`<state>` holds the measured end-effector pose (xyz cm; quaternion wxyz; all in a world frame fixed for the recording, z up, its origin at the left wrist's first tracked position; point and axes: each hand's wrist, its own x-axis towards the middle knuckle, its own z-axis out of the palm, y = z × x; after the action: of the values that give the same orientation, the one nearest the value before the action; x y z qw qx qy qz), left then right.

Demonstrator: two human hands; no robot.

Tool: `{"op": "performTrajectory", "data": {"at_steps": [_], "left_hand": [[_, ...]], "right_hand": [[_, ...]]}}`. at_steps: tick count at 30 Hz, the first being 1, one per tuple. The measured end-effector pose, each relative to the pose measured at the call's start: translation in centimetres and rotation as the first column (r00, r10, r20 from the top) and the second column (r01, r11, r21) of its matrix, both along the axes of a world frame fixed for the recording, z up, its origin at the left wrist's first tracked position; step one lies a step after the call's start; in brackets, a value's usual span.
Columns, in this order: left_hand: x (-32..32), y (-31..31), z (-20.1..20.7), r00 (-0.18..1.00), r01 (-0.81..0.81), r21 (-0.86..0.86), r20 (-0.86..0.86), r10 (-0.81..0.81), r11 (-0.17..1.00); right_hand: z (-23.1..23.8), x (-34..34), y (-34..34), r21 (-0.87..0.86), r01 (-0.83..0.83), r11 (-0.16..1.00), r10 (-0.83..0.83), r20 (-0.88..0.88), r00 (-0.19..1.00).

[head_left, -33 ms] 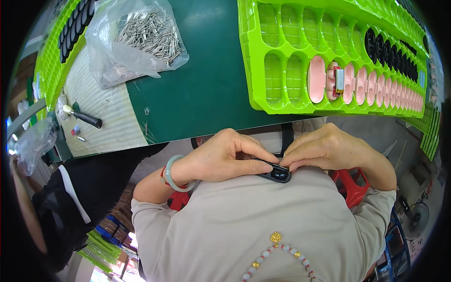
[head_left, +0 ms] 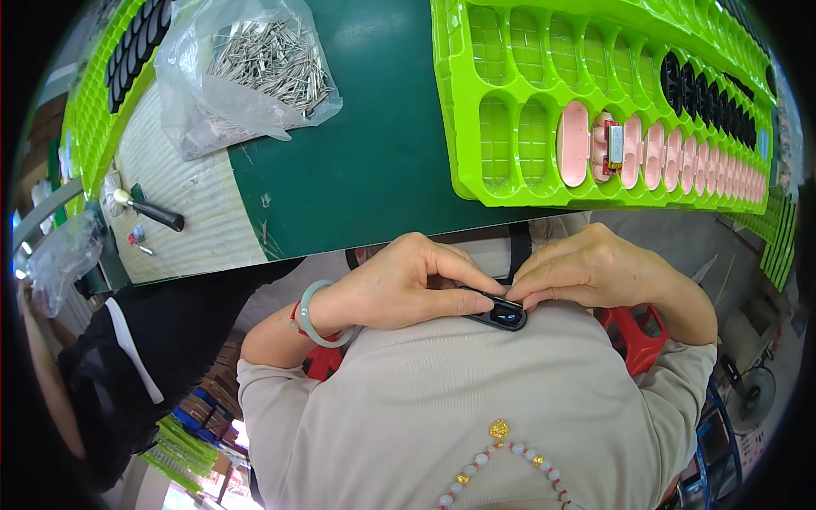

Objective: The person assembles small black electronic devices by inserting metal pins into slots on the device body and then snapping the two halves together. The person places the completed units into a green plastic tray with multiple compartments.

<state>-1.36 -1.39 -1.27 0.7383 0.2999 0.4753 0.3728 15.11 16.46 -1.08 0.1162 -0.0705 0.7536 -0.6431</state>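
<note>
Close against my shirt, my left hand (head_left: 404, 285) grips a small black oval casing (head_left: 508, 319) between thumb and fingers. The casing has a glossy dark inside and a rounded end that shows below my thumb. My right hand (head_left: 586, 270) is closed in a pinch at the casing's upper right edge. Its fingertips touch or nearly touch the left fingertips there. A thin shiny strip shows along that edge; whether the right fingers hold it or another small part, I cannot make out. My fingers hide the casing's other end.
A green tray (head_left: 466, 127) at the right holds pink and black oval shells. Metal pins (head_left: 272, 68) fill a clear plastic bag (head_left: 191, 102) on the green table (head_left: 374, 136). A black-handled tool (head_left: 160, 214) lies at left. Another person in black (head_left: 170, 340) is at the left.
</note>
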Motion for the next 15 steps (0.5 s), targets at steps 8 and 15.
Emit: {"op": "performTrajectory", "data": {"at_steps": [8, 15], "left_hand": [[0.2, -0.1, -0.3, 0.999, 0.026, 0.07, -0.032, -0.024, 0.997], [0.4, -0.3, -0.2, 0.998, 0.024, 0.086, -0.068, -0.018, 0.996]], "right_hand": [[-0.9, 0.2, -0.9, -0.029, 0.05, 0.998, -0.05, -0.015, 0.999], [-0.9, 0.5, -1.4, -0.019, 0.073, 0.997, -0.073, -0.012, 0.997]]}}
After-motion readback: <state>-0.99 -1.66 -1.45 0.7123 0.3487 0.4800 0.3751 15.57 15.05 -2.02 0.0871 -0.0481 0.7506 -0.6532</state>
